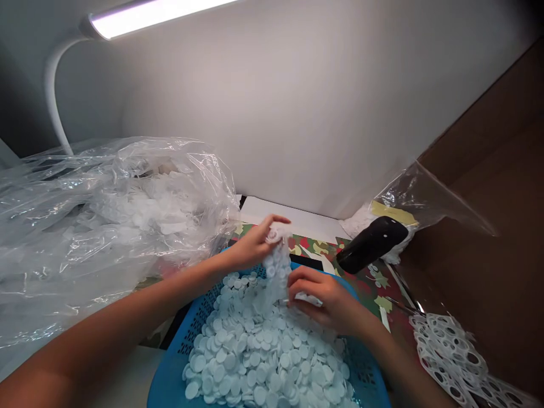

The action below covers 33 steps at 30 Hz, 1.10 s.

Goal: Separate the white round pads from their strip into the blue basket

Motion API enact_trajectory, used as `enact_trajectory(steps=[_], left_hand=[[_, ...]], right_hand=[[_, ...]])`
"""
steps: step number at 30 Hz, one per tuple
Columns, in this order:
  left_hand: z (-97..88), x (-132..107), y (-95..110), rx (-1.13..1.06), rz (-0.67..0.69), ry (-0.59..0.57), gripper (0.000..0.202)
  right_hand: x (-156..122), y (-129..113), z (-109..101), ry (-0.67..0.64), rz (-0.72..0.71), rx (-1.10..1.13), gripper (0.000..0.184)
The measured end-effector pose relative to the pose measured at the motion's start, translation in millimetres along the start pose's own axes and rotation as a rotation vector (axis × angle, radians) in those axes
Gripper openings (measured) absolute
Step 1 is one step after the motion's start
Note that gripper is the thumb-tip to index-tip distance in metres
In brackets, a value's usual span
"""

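Note:
A thin white sheet of round discs (278, 269) hangs upright over the basket. My left hand (254, 243) grips its top edge, with the thumb and fingers closed round it. My right hand (321, 294) is at the sheet's lower right edge, its fingers curled in against it; what lies between the fingertips is partly hidden. Below both hands, a blue plastic basket (164, 377) with slotted sides holds a deep heap of loose white discs (255, 357).
A large clear plastic bag (85, 249) of white pieces fills the left. On the patterned table covering (321, 245) stands a black cylindrical object (369, 245). White punched-out sheets (453, 351) lie at right, near a brown cardboard wall (501, 187). A lamp (148, 17) hangs overhead.

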<state>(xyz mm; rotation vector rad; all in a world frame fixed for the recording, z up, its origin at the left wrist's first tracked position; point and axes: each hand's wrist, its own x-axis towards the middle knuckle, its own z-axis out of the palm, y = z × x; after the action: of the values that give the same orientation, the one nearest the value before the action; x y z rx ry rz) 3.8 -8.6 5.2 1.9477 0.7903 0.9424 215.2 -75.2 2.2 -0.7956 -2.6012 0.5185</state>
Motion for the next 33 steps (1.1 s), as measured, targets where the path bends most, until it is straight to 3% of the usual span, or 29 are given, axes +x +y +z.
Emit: enact_trajectory(steps=[2, 5, 12, 16, 21, 26, 29, 33], left_hand=[[-2.7, 2.1, -1.1, -0.035, -0.077, 0.059, 0.037], [-4.9, 2.6, 0.0, -0.028, -0.127, 0.027, 0.038], [-2.8, -2.2, 4.7, 0.054, 0.023, -0.213, 0.046], [-0.6, -4.9, 6.4, 0.076, 0.053, -0.351, 0.055], [3.3, -6.7, 10.5, 0.206, 0.014, -0.415, 0.064], [6.6, -6.4, 10.0, 0.352, 0.078, -0.341, 0.066], [7.4, -7.1, 8.1, 0.279, -0.036, -0.374, 0.070], [7.1, -8.4, 6.9, 0.024, -0.148, -0.540, 0.071]], right_hand=[[0.8, -3.7, 1.5, -0.088, 0.004, -0.006, 0.010], [1.5, -6.0, 3.9, -0.102, 0.004, -0.040, 0.008], [0.6, 2.8, 4.4, 0.190, -0.029, -0.013, 0.003], [0.4, 5.9, 5.4, 0.216, -0.057, 0.047, 0.005], [1.2, 6.3, 5.6, 0.193, -0.040, 0.040, 0.004], [0.6, 5.7, 5.9, 0.179, -0.064, 0.079, 0.008], [0.0, 4.3, 5.8, 0.190, -0.073, 0.094, 0.009], [1.6, 3.6, 4.9, 0.198, -0.073, 0.087, 0.012]])
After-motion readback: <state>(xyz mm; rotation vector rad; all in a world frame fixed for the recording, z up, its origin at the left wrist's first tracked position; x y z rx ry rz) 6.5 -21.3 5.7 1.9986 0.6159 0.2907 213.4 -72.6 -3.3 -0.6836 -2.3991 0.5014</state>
